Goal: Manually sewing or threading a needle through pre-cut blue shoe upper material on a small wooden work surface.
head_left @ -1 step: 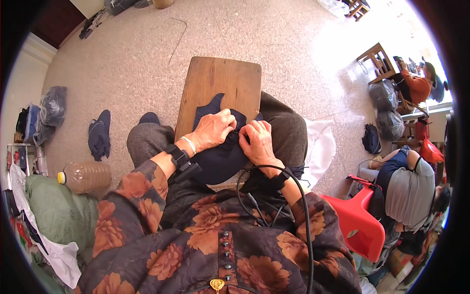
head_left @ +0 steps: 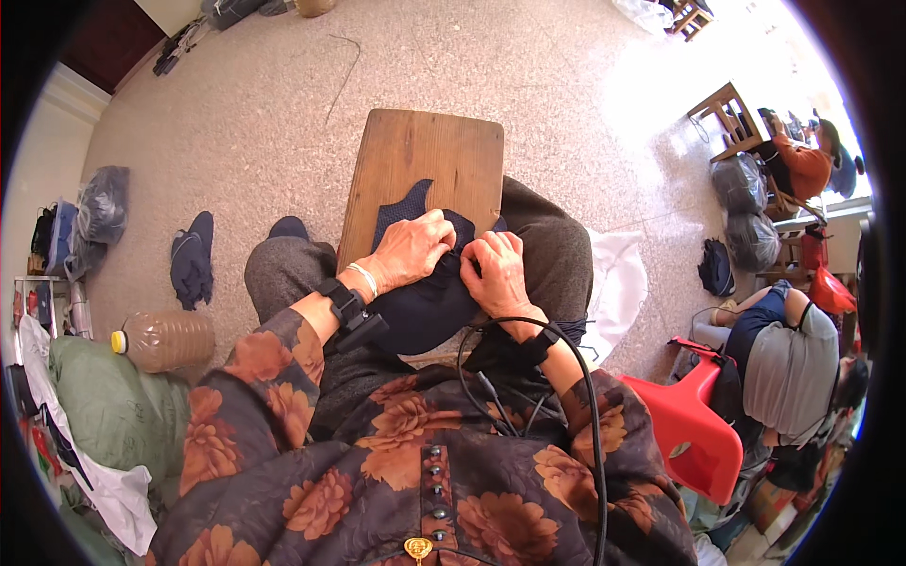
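On my lap lies a brown wooden board (head_left: 429,151) with rounded corners. A navy cloth cap (head_left: 422,316) lies over its near end, its smooth rounded part toward me and a dotted, pointed piece toward the far end. My left hand (head_left: 412,251) is closed, thumb and fingers pinching the cloth near the middle. Just to its right my right hand (head_left: 496,272) is curled in a pinch on the same cloth. The fingertips almost meet, and anything small between them is hidden. Each wrist wears a black band.
Another navy cap (head_left: 192,261) lies on the floor at left, near a brown plastic jug (head_left: 168,341) and a green sack (head_left: 113,401). A black cable (head_left: 595,429) loops by my right arm. At right stand a red chair (head_left: 694,439), a seated person (head_left: 788,373) and grey bags (head_left: 752,241).
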`<state>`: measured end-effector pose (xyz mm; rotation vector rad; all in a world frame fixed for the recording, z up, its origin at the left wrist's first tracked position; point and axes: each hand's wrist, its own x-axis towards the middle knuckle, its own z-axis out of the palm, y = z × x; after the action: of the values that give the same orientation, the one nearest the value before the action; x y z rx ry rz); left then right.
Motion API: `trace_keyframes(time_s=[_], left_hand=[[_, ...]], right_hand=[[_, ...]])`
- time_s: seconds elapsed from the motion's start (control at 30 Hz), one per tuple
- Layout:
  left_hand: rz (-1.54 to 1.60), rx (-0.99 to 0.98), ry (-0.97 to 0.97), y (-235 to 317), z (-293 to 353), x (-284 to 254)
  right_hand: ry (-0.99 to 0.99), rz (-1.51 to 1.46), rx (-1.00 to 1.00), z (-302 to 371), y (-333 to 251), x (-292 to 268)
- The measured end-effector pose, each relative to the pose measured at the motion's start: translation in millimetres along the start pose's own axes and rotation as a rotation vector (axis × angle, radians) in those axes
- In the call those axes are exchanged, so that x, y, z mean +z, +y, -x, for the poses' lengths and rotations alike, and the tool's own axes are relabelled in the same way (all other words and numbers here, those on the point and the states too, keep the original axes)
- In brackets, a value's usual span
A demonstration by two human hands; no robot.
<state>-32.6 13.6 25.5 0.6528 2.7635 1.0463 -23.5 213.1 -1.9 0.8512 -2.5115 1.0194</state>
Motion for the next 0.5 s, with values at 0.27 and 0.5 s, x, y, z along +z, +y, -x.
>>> trace_keyframes(time_s=[0.27,0.5], left_hand=[[0.088,-0.072,-0.032,-4.0,4.8,-4.5],[0.153,-0.072,-0.013,-3.0,5.1,-6.9]], right_hand=[[0.004,0.044,-0.036,2.6,1.4,1.2],[0.000,-0.135,0.077,10.0,5.2,-9.4]])
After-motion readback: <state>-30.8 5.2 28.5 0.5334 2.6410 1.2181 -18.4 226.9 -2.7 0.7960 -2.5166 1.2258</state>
